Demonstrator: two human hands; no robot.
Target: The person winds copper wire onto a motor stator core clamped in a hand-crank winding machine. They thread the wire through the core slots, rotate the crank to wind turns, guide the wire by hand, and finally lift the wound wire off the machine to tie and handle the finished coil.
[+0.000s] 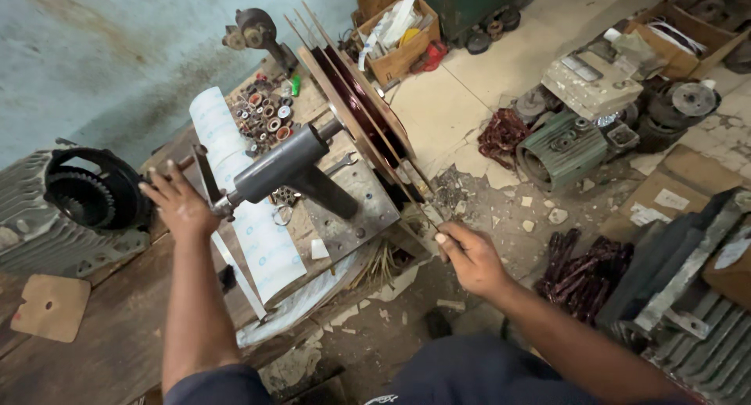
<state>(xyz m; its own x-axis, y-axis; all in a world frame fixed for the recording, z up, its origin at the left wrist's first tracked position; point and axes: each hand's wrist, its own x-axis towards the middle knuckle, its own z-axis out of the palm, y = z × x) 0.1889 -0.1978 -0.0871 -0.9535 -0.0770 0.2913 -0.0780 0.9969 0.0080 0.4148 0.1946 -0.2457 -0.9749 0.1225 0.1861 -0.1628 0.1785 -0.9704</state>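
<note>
Hands: left [181, 207] grips crank [210, 188], right [469, 256] pinches wire [422, 209] beside winder wheel [360, 112].

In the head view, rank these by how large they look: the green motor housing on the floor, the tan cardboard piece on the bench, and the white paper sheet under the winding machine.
1. White paper sheet
2. Green motor housing
3. Tan cardboard piece; it lies nearer the camera, yet looks smallest.
</note>
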